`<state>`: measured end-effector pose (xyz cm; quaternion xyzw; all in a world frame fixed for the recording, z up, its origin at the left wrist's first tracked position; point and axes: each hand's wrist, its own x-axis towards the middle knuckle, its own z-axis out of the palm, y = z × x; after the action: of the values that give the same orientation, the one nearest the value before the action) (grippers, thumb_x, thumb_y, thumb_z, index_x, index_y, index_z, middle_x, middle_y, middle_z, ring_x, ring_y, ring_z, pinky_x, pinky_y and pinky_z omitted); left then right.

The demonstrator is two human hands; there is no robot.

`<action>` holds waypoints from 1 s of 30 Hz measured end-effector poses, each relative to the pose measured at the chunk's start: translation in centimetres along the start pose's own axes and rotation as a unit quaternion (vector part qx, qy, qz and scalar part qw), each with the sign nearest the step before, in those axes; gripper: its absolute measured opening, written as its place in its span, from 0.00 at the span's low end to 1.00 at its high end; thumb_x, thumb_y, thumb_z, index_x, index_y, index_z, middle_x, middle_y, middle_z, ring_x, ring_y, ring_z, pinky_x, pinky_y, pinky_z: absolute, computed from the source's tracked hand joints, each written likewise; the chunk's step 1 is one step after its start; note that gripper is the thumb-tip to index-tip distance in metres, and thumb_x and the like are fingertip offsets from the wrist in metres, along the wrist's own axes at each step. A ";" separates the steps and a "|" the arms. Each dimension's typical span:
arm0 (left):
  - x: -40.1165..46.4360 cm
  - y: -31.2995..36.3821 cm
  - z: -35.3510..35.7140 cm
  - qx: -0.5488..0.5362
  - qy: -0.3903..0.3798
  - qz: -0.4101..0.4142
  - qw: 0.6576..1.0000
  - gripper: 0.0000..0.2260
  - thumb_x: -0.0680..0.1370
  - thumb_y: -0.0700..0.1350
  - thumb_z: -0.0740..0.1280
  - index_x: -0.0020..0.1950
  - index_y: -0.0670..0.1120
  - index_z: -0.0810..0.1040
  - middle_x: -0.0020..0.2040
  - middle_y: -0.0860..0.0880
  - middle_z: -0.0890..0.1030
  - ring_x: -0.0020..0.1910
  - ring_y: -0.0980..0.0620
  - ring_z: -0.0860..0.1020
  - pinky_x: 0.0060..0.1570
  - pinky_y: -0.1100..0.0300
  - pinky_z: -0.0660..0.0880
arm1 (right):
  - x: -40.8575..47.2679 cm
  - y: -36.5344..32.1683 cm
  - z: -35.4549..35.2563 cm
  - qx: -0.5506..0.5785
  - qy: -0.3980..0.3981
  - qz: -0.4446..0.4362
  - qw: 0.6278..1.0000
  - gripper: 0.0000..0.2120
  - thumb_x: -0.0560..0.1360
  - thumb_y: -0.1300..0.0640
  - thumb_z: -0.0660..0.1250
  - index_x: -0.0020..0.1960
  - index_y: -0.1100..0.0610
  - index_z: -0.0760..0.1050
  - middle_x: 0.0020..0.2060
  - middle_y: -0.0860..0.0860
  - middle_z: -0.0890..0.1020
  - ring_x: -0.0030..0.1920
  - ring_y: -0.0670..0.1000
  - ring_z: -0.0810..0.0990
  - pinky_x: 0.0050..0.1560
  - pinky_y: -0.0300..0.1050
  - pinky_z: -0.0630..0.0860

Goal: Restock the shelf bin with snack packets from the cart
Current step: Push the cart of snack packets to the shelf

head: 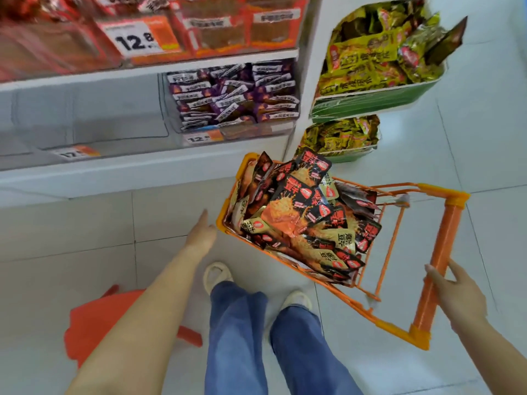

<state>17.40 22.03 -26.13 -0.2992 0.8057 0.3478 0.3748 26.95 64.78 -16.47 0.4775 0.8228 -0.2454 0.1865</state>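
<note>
The right hand [456, 292] grips the orange cart's handle bar [439, 263]; the left hand [201, 238] reaches flat-fingered, empty, beside the cart's near corner. Ahead of the grip, glossy black-and-orange foil snack packets [299, 212] look light, crinkly and slippery; pinch them by their sealed edges.

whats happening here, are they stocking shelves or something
A person stands at a store shelf beside a small orange cart heaped with black and orange snack packets. The right hand is on the cart's handle; the left hand reaches, fingers straight, toward the basket's edge, holding nothing. The clear bin on the lower shelf looks empty, so restocking hasn't started.
</note>
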 end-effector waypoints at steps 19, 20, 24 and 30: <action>3.7 -7.4 -14.1 0.165 -0.095 0.011 0.982 0.14 0.80 0.48 0.56 0.62 0.46 0.75 0.60 0.44 0.78 0.56 0.44 0.77 0.51 0.55 0.72 | -5.5 -15.3 10.5 -0.129 0.024 -0.020 0.991 0.14 0.79 0.48 0.58 0.61 0.53 0.64 0.47 0.65 0.78 0.46 0.69 0.77 0.51 0.63 0.74; 3.9 -7.8 -14.7 0.171 -0.092 0.011 0.981 0.14 0.80 0.46 0.56 0.61 0.45 0.75 0.59 0.44 0.79 0.56 0.44 0.77 0.52 0.55 0.72 | -5.8 -16.2 10.9 -0.130 0.020 -0.024 0.991 0.14 0.80 0.50 0.58 0.63 0.52 0.64 0.49 0.65 0.79 0.47 0.69 0.77 0.52 0.63 0.73; 3.7 -9.3 -16.3 0.136 -0.088 -0.003 0.987 0.17 0.78 0.51 0.57 0.62 0.44 0.75 0.59 0.45 0.78 0.57 0.42 0.77 0.54 0.54 0.72 | -6.9 -20.0 11.7 -0.118 0.002 -0.047 0.992 0.19 0.81 0.52 0.57 0.71 0.54 0.62 0.60 0.63 0.77 0.54 0.69 0.75 0.55 0.60 0.70; 3.4 -11.5 -17.2 0.097 -0.064 -0.047 0.992 0.16 0.81 0.49 0.56 0.64 0.46 0.74 0.62 0.43 0.78 0.59 0.43 0.76 0.56 0.54 0.71 | -7.7 -24.0 12.5 -0.133 -0.033 -0.104 0.985 0.22 0.81 0.51 0.56 0.74 0.54 0.60 0.62 0.62 0.76 0.55 0.68 0.75 0.54 0.58 0.70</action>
<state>17.29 1.15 -24.55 -0.2762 0.7950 0.2682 0.4687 10.42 42.00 -17.02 0.3516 0.8868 -0.1674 0.2487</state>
